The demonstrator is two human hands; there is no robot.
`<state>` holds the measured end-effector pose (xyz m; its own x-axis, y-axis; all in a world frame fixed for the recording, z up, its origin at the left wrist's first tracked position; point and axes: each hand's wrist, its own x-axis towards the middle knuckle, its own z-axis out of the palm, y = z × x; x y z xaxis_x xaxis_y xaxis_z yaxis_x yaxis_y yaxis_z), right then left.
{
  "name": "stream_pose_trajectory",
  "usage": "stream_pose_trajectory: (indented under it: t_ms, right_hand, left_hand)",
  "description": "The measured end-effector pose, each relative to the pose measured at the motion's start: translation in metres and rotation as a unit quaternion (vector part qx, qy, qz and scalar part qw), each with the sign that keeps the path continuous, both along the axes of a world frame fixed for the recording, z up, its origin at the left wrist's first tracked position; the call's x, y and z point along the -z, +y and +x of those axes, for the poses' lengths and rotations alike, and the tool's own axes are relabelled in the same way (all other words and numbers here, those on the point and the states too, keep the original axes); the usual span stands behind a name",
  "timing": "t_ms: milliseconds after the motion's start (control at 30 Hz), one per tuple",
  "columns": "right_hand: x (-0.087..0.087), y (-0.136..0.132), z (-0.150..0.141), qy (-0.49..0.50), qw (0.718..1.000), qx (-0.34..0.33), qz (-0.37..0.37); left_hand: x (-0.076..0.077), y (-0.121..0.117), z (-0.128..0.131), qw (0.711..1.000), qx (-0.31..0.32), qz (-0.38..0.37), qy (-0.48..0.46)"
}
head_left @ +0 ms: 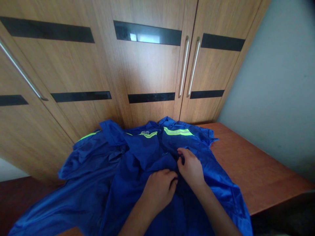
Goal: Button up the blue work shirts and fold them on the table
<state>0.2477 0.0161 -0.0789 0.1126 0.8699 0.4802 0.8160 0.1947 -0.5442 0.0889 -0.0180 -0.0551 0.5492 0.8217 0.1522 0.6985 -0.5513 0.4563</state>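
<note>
Curling inward, the left hand [161, 185] touches the blue garment [145, 157].

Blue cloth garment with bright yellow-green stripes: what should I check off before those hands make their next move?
1. Left hand and right hand both in view: ok.
2. Both at the blue striped cloth garment: ok.
3. Cloth smooth: not ok, wrinkled and bunched.
4. Fingers gripping cloth firmly: cannot tell, fingertips partly hidden.
5. Whole garment on the reddish-brown table: cannot tell, it runs out of the picture.
6. Wooden cabinet doors behind closed: ok.
</note>
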Motion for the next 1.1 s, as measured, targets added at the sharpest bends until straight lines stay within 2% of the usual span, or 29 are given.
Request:
stream_pose_trajectory:
  t_ms: [67, 167, 233, 300, 400, 567, 667, 767, 933, 1000, 1100]
  right_hand:
    - [0.003, 0.004, 0.005, 0.018, 0.999, -0.005, -0.029]
    - [0.008, 0.007, 0.010, 0.057, 0.997, -0.015, -0.041]
    - [0.010, 0.008, 0.011, 0.082, 0.995, -0.035, -0.035]
    - [0.011, 0.009, 0.012, 0.087, 0.994, -0.061, -0.018]
    - [0.013, 0.010, 0.013, 0.077, 0.993, -0.087, 0.018]
    - [0.017, 0.009, 0.019, 0.084, 0.992, -0.080, 0.046]
    - [0.021, 0.010, 0.022, 0.073, 0.995, -0.060, 0.044]
    - [0.024, 0.011, 0.024, 0.053, 0.996, -0.053, 0.043]
    - [0.027, 0.010, 0.024, 0.021, 0.999, -0.033, 0.036]
    - [0.027, 0.008, 0.024, 0.005, 1.000, -0.016, 0.025]
    - [0.026, 0.007, 0.025, -0.021, 1.000, 0.000, 0.005]
  left_hand:
    - [-0.009, 0.005, -0.001, 1.000, -0.024, 0.009, 0.002]
    - [-0.020, 0.022, -0.001, 0.994, -0.094, 0.048, -0.012]
    - [-0.021, 0.035, 0.001, 0.988, -0.136, 0.076, -0.011]
    - [-0.016, 0.048, 0.003, 0.985, -0.157, 0.074, 0.009]
    - [0.000, 0.060, 0.006, 0.989, -0.141, 0.026, 0.023]
    - [0.019, 0.064, 0.004, 0.990, -0.132, 0.005, -0.054]
    - [0.020, 0.063, 0.001, 0.983, -0.154, 0.031, -0.093]
    - [0.018, 0.060, -0.002, 0.977, -0.160, 0.091, -0.111]
    - [0.015, 0.052, -0.004, 0.968, -0.151, 0.195, -0.049]
    - [0.015, 0.050, -0.003, 0.972, -0.136, 0.192, -0.025]
    - [0.019, 0.048, -0.001, 0.981, -0.121, 0.147, -0.039]
